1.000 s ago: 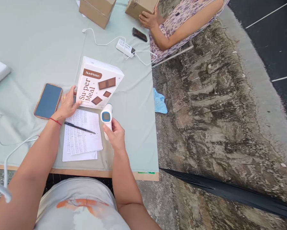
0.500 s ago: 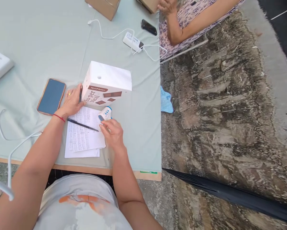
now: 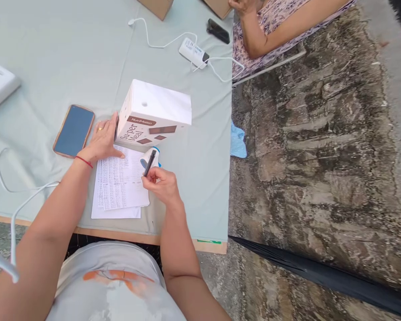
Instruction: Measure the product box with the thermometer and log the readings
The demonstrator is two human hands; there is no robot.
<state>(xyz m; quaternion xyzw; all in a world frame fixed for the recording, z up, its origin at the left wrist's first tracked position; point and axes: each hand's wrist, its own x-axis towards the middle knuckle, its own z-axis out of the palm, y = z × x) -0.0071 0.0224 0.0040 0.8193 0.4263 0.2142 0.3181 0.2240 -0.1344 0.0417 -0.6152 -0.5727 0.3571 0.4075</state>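
While the right hand [image 3: 163, 183] pinches 1 black pen [image 3: 150, 163], its long axis slanting away and slightly rightward, the written sheets [image 3: 120, 191] lie left of that grip; the left hand [image 3: 103, 139], spread and seemingly grasping nothing, rests beside the white box [image 3: 158, 104].

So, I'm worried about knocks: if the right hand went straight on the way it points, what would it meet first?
The right hand, with its pen, would probably meet the white gadget first, with the box beyond; height is hard to judge.
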